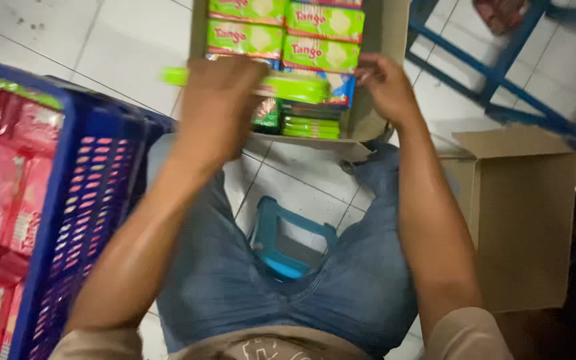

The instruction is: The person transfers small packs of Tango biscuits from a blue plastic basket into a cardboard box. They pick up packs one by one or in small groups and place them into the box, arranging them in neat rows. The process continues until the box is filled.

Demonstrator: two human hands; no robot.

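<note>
Left hand (218,107) is gripping a flat green plastic-wrapped snack packet (288,85), fingers closed around it, holding it level over the open brown cardboard carton (388,27) of green packets. Right hand (385,83) is resting curled on the carton's inner edge, touching a blue packet (343,87). Blue plastic crate (95,193) of red packets is sitting at left.

**Surroundings: floor, containers and seating**

A blue plastic crate (95,200) with perforated walls stands at left, filled with red snack packets (1,193). A teal plastic stool (288,240) sits on the white tiled floor (101,47), partly hidden by blue denim trousers (235,280). At right, a closed brown cardboard box (521,220) rests on the floor, its top flap slightly raised. Behind it, a blue metal frame (501,67) crosses the upper right corner. The far right edge is dark and blurred.
</note>
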